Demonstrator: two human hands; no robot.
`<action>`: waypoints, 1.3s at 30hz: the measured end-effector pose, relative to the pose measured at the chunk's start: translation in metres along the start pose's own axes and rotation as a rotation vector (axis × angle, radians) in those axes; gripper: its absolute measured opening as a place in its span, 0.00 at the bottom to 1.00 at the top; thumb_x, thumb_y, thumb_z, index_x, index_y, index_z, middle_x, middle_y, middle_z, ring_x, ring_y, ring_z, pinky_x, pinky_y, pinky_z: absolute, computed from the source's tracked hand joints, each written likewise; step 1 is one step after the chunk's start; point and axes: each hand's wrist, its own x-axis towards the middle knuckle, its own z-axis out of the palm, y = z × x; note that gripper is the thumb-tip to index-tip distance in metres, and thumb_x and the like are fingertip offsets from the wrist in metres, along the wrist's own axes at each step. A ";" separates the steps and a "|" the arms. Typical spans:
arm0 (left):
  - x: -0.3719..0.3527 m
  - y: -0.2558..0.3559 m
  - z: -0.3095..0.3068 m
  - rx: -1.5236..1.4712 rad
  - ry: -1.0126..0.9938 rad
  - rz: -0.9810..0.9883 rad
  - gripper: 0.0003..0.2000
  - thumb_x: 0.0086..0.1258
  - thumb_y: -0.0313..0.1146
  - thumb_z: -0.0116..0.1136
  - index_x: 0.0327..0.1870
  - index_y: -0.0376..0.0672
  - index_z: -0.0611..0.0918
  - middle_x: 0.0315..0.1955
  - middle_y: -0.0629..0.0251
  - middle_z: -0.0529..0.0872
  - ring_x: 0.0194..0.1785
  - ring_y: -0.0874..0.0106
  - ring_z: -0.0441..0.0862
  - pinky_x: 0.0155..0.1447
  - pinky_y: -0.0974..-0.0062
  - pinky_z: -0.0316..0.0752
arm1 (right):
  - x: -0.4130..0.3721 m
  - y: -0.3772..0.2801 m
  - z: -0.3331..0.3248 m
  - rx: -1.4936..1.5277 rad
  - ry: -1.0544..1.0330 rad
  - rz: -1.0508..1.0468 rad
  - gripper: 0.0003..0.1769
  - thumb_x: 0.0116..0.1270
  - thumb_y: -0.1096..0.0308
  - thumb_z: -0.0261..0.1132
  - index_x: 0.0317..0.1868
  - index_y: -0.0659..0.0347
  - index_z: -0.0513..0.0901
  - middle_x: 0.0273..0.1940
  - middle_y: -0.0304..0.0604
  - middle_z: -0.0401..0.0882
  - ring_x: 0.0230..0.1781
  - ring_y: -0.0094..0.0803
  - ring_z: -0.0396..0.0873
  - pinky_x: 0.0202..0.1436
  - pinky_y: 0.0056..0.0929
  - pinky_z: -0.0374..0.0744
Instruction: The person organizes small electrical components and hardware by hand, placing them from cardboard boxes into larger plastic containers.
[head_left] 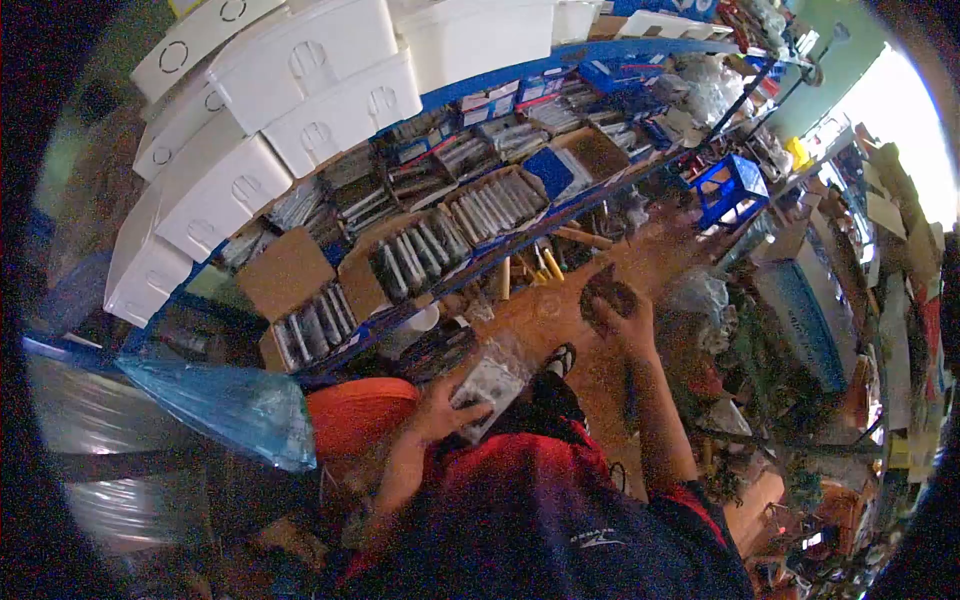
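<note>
"Starting with the head view, where is there open room?"

"On the brown floor, between the rack's blue shelf edge and the crowded goods on the far right. A blue stool stands towards the far end."

"And the grip?"

"The left hand is closed on a clear-wrapped pale package, held before the person's body, near a red rounded surface. The right hand reaches forward over the floor, its fingers bent at a dark shape; whether it grips that, one cannot tell."

"What is unclear?"

"The package's contents are blurred, its near end partly covered by fingers. Black corners cut off the surroundings."
</note>
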 end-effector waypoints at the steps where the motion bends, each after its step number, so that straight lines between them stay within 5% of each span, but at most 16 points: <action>1: 0.000 -0.007 -0.003 -0.038 0.033 -0.018 0.28 0.53 0.37 0.69 0.55 0.37 0.74 0.47 0.62 0.81 0.50 0.74 0.77 0.55 0.73 0.71 | -0.013 -0.011 0.011 -0.061 -0.061 -0.087 0.22 0.49 0.69 0.74 0.46 0.61 0.80 0.44 0.43 0.82 0.45 0.37 0.79 0.54 0.34 0.75; 3: 0.004 0.022 -0.004 -0.109 0.032 -0.115 0.28 0.53 0.36 0.69 0.56 0.38 0.74 0.46 0.62 0.81 0.49 0.74 0.77 0.56 0.73 0.71 | -0.039 -0.027 0.048 -0.187 -0.165 -0.285 0.22 0.49 0.69 0.74 0.46 0.62 0.79 0.47 0.44 0.80 0.49 0.36 0.77 0.57 0.35 0.73; 7: 0.022 0.007 0.006 -0.186 0.110 0.140 0.25 0.53 0.31 0.69 0.53 0.39 0.75 0.45 0.63 0.82 0.46 0.70 0.80 0.52 0.69 0.74 | -0.076 0.013 0.107 -0.049 -0.234 -0.064 0.26 0.48 0.70 0.75 0.49 0.66 0.77 0.49 0.44 0.79 0.50 0.30 0.76 0.57 0.32 0.72; 12: 0.019 0.010 0.011 -0.032 0.117 0.054 0.25 0.55 0.35 0.68 0.54 0.38 0.74 0.45 0.62 0.82 0.47 0.72 0.79 0.53 0.71 0.73 | -0.064 -0.024 0.102 -0.037 -0.282 0.020 0.25 0.47 0.72 0.74 0.47 0.65 0.78 0.41 0.41 0.83 0.40 0.29 0.80 0.50 0.28 0.77; 16: 0.015 0.025 0.015 -0.136 0.085 0.092 0.28 0.56 0.41 0.68 0.55 0.39 0.74 0.44 0.61 0.82 0.47 0.71 0.79 0.53 0.70 0.72 | -0.050 -0.027 0.094 -0.255 -0.148 -0.181 0.23 0.46 0.73 0.74 0.46 0.63 0.79 0.40 0.41 0.83 0.39 0.27 0.79 0.46 0.29 0.78; 19: 0.023 -0.004 0.023 -0.144 0.132 0.185 0.22 0.55 0.31 0.68 0.51 0.40 0.77 0.43 0.66 0.83 0.46 0.73 0.79 0.53 0.71 0.73 | -0.030 0.000 0.077 -0.362 -0.054 -0.218 0.22 0.47 0.74 0.73 0.45 0.63 0.80 0.38 0.41 0.82 0.38 0.27 0.79 0.44 0.29 0.77; 24: 0.019 -0.025 0.015 -0.029 0.145 0.063 0.29 0.54 0.42 0.69 0.57 0.43 0.74 0.46 0.60 0.83 0.49 0.67 0.80 0.54 0.69 0.72 | -0.016 -0.019 0.053 -0.253 0.271 -0.367 0.22 0.49 0.71 0.73 0.47 0.61 0.79 0.38 0.42 0.82 0.38 0.30 0.79 0.46 0.30 0.77; 27: 0.013 -0.004 0.012 0.003 0.187 -0.023 0.30 0.52 0.44 0.69 0.56 0.43 0.74 0.46 0.59 0.83 0.48 0.65 0.80 0.53 0.69 0.73 | -0.040 -0.036 0.063 0.032 -0.107 -0.268 0.25 0.49 0.68 0.73 0.50 0.62 0.78 0.49 0.48 0.77 0.48 0.37 0.77 0.54 0.35 0.74; 29: 0.018 0.005 0.018 0.053 0.214 0.061 0.28 0.52 0.41 0.69 0.55 0.42 0.75 0.46 0.59 0.82 0.48 0.65 0.80 0.53 0.68 0.73 | -0.059 -0.011 0.082 -0.290 -0.232 -0.470 0.29 0.48 0.66 0.74 0.52 0.63 0.77 0.59 0.51 0.68 0.58 0.43 0.70 0.61 0.38 0.69; 30: 0.023 0.003 0.023 0.076 0.232 0.164 0.27 0.52 0.36 0.69 0.54 0.41 0.75 0.46 0.59 0.82 0.48 0.67 0.80 0.53 0.68 0.74 | -0.071 -0.031 0.099 -0.489 -0.257 -0.646 0.27 0.49 0.67 0.74 0.51 0.64 0.77 0.58 0.50 0.68 0.57 0.42 0.71 0.60 0.35 0.69; 31: 0.027 0.001 0.027 0.096 0.254 0.266 0.26 0.52 0.32 0.68 0.53 0.40 0.75 0.46 0.59 0.81 0.49 0.68 0.79 0.53 0.69 0.74 | -0.072 -0.031 0.106 -0.471 -0.268 -0.579 0.28 0.48 0.66 0.74 0.50 0.65 0.77 0.58 0.50 0.68 0.56 0.43 0.71 0.60 0.35 0.70; 34: 0.026 -0.012 0.018 0.411 0.274 0.085 0.26 0.51 0.32 0.68 0.53 0.40 0.74 0.48 0.58 0.80 0.49 0.67 0.79 0.52 0.68 0.74 | -0.067 -0.017 0.119 -0.424 -0.325 -0.447 0.25 0.48 0.63 0.75 0.45 0.66 0.78 0.53 0.53 0.72 0.51 0.44 0.75 0.51 0.34 0.74; 39: 0.031 -0.023 0.023 0.359 0.369 0.076 0.22 0.52 0.32 0.68 0.49 0.39 0.76 0.43 0.59 0.82 0.44 0.67 0.80 0.50 0.68 0.75 | -0.057 -0.011 0.116 -0.507 -0.223 -0.444 0.20 0.50 0.64 0.73 0.39 0.64 0.75 0.38 0.51 0.78 0.37 0.47 0.79 0.38 0.38 0.76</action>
